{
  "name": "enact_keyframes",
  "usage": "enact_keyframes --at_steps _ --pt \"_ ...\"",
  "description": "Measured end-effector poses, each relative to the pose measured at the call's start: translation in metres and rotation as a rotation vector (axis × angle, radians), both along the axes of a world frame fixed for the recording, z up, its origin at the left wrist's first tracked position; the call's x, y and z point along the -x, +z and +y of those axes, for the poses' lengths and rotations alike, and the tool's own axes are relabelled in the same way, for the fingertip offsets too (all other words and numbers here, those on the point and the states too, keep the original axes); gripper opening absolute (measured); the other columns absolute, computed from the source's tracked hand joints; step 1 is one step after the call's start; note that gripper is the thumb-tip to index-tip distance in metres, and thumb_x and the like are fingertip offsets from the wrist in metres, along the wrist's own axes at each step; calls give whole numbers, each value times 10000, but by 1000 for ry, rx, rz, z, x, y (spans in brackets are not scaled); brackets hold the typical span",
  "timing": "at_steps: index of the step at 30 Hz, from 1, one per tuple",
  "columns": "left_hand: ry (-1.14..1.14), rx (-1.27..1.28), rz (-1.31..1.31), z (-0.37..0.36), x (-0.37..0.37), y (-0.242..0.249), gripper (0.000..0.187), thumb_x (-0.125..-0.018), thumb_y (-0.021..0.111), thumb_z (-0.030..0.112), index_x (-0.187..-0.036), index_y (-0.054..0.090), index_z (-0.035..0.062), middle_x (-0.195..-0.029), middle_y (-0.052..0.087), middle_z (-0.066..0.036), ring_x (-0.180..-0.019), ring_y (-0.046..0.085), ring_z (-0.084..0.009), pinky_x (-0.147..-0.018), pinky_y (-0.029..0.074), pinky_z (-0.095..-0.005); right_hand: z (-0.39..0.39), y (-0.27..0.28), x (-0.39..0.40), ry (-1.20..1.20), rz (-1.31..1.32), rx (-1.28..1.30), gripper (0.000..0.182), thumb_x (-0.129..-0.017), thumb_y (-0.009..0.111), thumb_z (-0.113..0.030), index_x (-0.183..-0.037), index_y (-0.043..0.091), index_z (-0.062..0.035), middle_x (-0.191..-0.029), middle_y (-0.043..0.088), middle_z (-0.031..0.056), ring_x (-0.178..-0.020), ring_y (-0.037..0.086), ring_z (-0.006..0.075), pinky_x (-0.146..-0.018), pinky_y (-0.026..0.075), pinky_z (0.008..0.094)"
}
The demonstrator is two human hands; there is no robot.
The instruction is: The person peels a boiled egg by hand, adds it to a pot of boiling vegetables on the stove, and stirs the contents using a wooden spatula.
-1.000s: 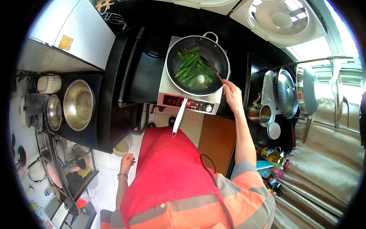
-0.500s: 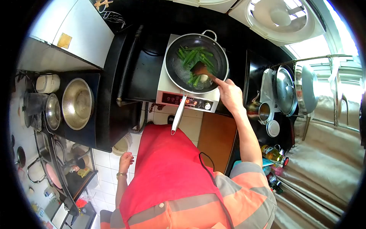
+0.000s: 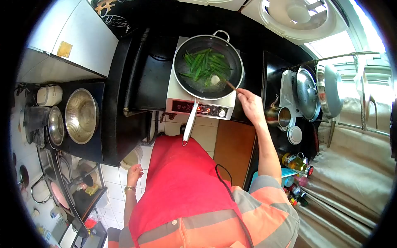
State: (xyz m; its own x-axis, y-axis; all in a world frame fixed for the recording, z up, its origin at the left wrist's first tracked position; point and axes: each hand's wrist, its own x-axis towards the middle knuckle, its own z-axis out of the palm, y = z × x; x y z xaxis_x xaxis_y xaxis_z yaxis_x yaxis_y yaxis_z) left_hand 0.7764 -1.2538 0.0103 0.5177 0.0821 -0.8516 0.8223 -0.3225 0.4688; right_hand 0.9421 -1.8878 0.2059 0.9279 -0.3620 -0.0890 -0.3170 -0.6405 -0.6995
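R. hand [image 3: 250, 104]: fingers closed round the upper end of a wooden utensil [image 3: 230, 85], held at the pan's near-R. rim. Utensil slants down & L. into the pan; we can't tell the shape of its lower end.

Pan [image 3: 235, 63]: dark inside, sits on induction cooker [image 3: 174, 82] w/ front panel lit red. Long metal handle [image 3: 190, 124] points back twd our apron [image 3: 182, 177]; small loop handle [image 3: 222, 34] on far side.

In pan: green pods [image 3: 202, 64], heaped approx. centre, in shallow clear liquid w/ froth at near side. Pale lump [image 3: 215, 80] at near-R. edge of heap, just beside utensil.

L. hand [image 3: 133, 175]: hangs low by our side, fingers loosely bent, half-open; nearest item is a pale bucket [image 3: 131, 158] on tiled floor.

R. of cooker, on dark counter: small metal pot [image 3: 284, 117], w/ round white lid [image 3: 294, 134] next to it. Far L.: steel bowl [image 3: 82, 116], well apart from both hands.
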Motion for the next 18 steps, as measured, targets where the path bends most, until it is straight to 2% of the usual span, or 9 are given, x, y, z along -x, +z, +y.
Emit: enact_keyframes --at_steps 1,4,8,11,12,14,18 --pt "-1 1 -4 -2 -3 2 259 -1020 581 191 -1235 652 64 -956 724 -58 -763 704 -149 -663 552 -286 -2 12 -5 -67 92 20 327 -1003 617 -246 -1231 733 -43 -1011 738 262 -980 746 386 -854 573 436" --pt "2 13 0 -9 -6 5 258 -1012 585 188 -1230 648 64 -956 722 -57 -765 702 -149 -660 547 -285 -21 -11 -19 -162 41 100 354 -1015 583 -273 -1243 725 -41 -1042 738 262 -1016 740 387 -893 561 439" --pt "6 42 14 -9 -3 4 259 -1003 604 196 -1225 647 68 -947 723 -53 -758 699 -151 -655 545 -293 -31 -45 -26 -141 10 74 357 -1007 587 -269 -1246 728 -45 -1066 746 251 -1042 737 381 -918 554 432" --pt "26 19 13 -8 3 5 253 -997 611 193 -1217 648 71 -932 719 -48 -755 699 -153 -650 542 -293 -28 -33 -28 -160 105 12 367 -991 591 -264 -1254 729 -48 -1059 752 244 -1038 746 357 -914 555 415" --pt "32 16 10 -6 5 5 253 -997 611 193 -1217 648 71 -932 719 -48 -755 699 -153 -650 542 -293 -22 -21 -33 -174 75 30 362 -993 587 -257 -1248 728 -43 -1041 750 248 -1021 748 360 -897 559 420" --pt "52 41 29 -4 8 6 246 -998 609 186 -1213 650 75 -929 721 -47 -753 701 -153 -648 539 -288 -25 -30 -50 -147 -84 97 360 -999 582 -258 -1246 724 -39 -1042 742 260 -1022 739 390 -886 562 434" --pt "36 -5 43 -6 9 9 241 -1003 615 189 -1214 653 80 -928 722 -46 -750 701 -151 -647 540 -288 -26 -58 -88 -96 -114 138 363 -1005 565 -276 -1230 733 -46 -1105 731 267 -1087 696 436 -958 540 480"
